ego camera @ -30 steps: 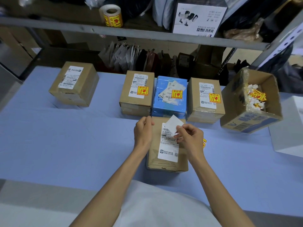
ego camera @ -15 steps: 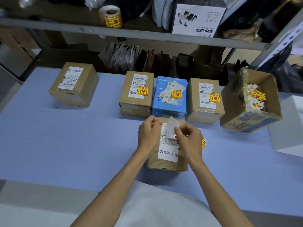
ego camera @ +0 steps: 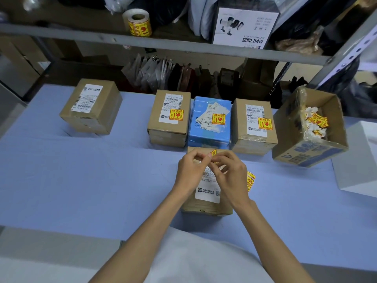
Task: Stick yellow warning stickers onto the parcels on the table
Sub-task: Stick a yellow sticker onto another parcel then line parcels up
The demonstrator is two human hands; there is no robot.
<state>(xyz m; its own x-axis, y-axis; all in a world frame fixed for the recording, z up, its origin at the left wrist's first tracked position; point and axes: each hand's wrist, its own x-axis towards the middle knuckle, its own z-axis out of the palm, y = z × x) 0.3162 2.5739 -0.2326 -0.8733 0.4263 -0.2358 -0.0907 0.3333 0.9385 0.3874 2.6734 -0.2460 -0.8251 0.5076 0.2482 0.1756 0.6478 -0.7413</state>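
Both hands' fingers [ego camera: 206, 160] pinch a yellow sticker [ego camera: 213, 153] over the near parcel [ego camera: 208, 205], apparently peeling its backing before sticking.

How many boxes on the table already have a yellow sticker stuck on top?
3, side by side at the back: the left brown box, the blue box and the right brown box. The far-left box has none; hands hide part of the near box.

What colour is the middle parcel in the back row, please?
Blue parcel, clearest in the head view.
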